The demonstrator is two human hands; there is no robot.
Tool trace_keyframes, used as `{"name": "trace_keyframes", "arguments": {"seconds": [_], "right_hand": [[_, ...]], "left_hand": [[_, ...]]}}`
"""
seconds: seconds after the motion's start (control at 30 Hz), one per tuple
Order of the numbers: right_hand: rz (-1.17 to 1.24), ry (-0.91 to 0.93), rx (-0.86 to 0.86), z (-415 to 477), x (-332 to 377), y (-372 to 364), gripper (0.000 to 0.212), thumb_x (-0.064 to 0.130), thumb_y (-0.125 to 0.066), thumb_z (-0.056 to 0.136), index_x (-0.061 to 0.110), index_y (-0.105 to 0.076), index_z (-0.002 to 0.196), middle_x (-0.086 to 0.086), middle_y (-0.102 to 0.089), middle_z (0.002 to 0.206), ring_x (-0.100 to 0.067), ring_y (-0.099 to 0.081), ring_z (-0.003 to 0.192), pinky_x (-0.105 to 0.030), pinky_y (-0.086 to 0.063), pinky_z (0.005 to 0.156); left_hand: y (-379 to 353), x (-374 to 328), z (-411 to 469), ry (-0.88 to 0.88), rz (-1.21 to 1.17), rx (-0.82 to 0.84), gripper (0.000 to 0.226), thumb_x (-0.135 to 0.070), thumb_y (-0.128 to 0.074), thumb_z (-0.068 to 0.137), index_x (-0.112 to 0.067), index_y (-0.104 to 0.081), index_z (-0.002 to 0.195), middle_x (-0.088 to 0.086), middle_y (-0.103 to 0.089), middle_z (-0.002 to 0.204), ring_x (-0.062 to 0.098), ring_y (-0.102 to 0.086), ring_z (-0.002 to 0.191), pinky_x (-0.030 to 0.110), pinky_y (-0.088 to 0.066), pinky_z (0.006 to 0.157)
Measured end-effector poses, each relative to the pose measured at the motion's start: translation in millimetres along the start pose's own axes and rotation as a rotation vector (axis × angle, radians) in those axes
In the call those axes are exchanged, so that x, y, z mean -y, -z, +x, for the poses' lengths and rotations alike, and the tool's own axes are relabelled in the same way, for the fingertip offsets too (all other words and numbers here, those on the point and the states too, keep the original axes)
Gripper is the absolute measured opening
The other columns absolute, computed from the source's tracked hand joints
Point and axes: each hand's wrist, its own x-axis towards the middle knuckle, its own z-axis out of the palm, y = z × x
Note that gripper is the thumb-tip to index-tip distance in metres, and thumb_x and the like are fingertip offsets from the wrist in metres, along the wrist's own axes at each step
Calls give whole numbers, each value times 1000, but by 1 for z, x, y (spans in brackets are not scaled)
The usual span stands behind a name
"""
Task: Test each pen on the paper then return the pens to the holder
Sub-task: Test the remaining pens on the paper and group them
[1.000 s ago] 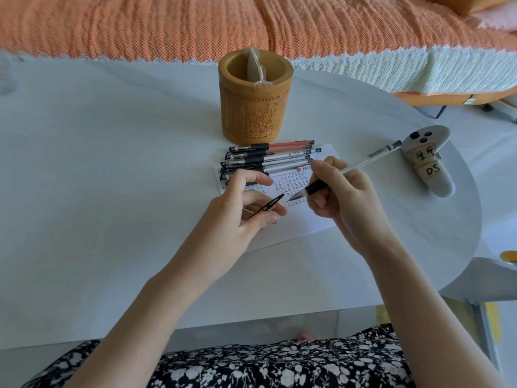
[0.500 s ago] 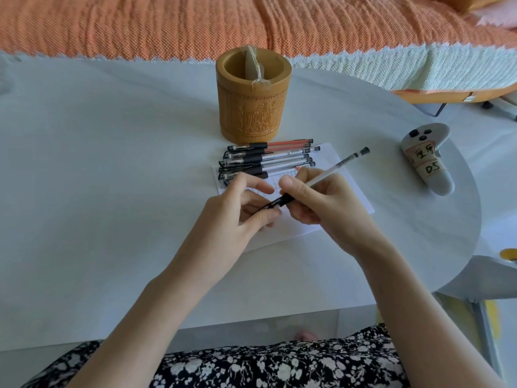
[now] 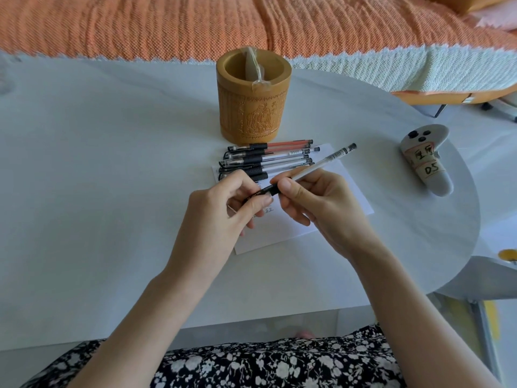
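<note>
pen (image 3: 316, 166): judged light, stiff, slick-barrelled; best held at black grip | right hand (image 3: 321, 203) pinches it | left hand (image 3: 223, 217) pinches cap (image 3: 256, 194) at tip

Pen (image 3: 316, 167) tip's out of sight, buried inside the left grip (image 3: 221, 211). That and the right grip (image 3: 321, 208) cover much of the paper (image 3: 274, 233); its tiny writing can't be read. The lowest of the row of pens (image 3: 268, 159) hide behind fingers. Holder's (image 3: 253, 113) wrapped contents: unclear.

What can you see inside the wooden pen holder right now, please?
Only a clear plastic packet stands inside the pen holder, reaching over its front rim. Nothing else shows; its wall hides the bottom.
</note>
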Motion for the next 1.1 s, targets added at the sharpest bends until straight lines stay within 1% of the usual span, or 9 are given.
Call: {"name": "trace_keyframes", "arguments": {"seconds": [0.17, 0.3, 0.4, 0.5, 0.6, 0.67, 0.73, 0.9, 1.1], "right_hand": [[-17, -25, 6, 0, -1, 0, 18, 21, -63, 79, 5, -66, 87, 2, -58, 57, -8, -49, 46, -15, -34, 42], [-25, -46, 8, 0, 0, -1, 19, 22, -62, 79, 6, -65, 87, 3, -58, 57, -8, -50, 48, -14, -34, 44], [-28, -59, -42, 2, 1, -4, 21, 22, -65, 80, 3, -66, 89, 2, -59, 58, -10, -49, 48, -16, -33, 43], [-108, -70, -97, 1, 2, -7, 17, 20, -65, 87, 3, -64, 84, 0, -61, 57, -11, -48, 46, -17, -33, 42], [-185, -83, -149, 1, 6, -5, 25, 25, -64, 88, 4, -64, 74, 2, -60, 52, -9, -45, 42, -16, -32, 41], [-205, -83, -185, 1, 8, -1, 29, 27, -65, 88, -2, -68, 81, 0, -59, 54, -9, -45, 42, -16, -32, 41], [-250, -75, -218, 0, 7, 2, 29, 28, -67, 87, -1, -69, 84, 0, -59, 53, -10, -45, 43, -16, -33, 43], [-394, 15, -258, -1, 1, 2, 14, 21, -67, 88, 17, -67, 74, 7, -59, 50, -7, -46, 44, -15, -40, 50], [-454, 47, -260, -1, 0, 2, 11, 17, -65, 89, 13, -68, 79, 6, -61, 56, -3, -48, 46, -12, -39, 52]], "left_hand": [[-2, 2, -1, 1, -4, -1, 15, -18, -68, 83, -14, -58, 73, -5, -64, 60, 10, -57, 52, 21, -48, 48], [-3, 3, 0, 0, 15, 11, 14, -18, -67, 84, -12, -58, 75, -4, -65, 60, 9, -58, 51, 21, -49, 48], [-3, 4, 3, 13, 55, -8, 14, -20, -67, 84, -13, -58, 75, -6, -66, 62, 7, -60, 53, 23, -51, 55], [0, 5, 10, 20, 102, -30, 11, -20, -68, 83, -14, -61, 79, -9, -69, 68, 7, -63, 59, 26, -52, 62], [7, 6, 16, -10, 210, -97, 9, -24, -71, 80, -18, -65, 83, -12, -68, 75, 10, -62, 67, 25, -48, 63], [11, 9, 21, -32, 300, -166, 11, -27, -71, 80, -19, -65, 85, -11, -68, 78, 13, -63, 70, 30, -49, 65], [13, 12, 27, -48, 385, -235, 13, -29, -69, 81, -19, -65, 85, -6, -69, 81, 17, -63, 73, 33, -49, 63], [9, 20, 44, -17, 558, -307, 12, -34, -67, 82, -24, -65, 90, 4, -62, 89, 18, -55, 82, 26, -32, 62], [-3, 24, 49, -9, 589, -325, 19, -30, -72, 78, -21, -64, 93, 1, -63, 91, 21, -54, 93, 27, -33, 63]]}}
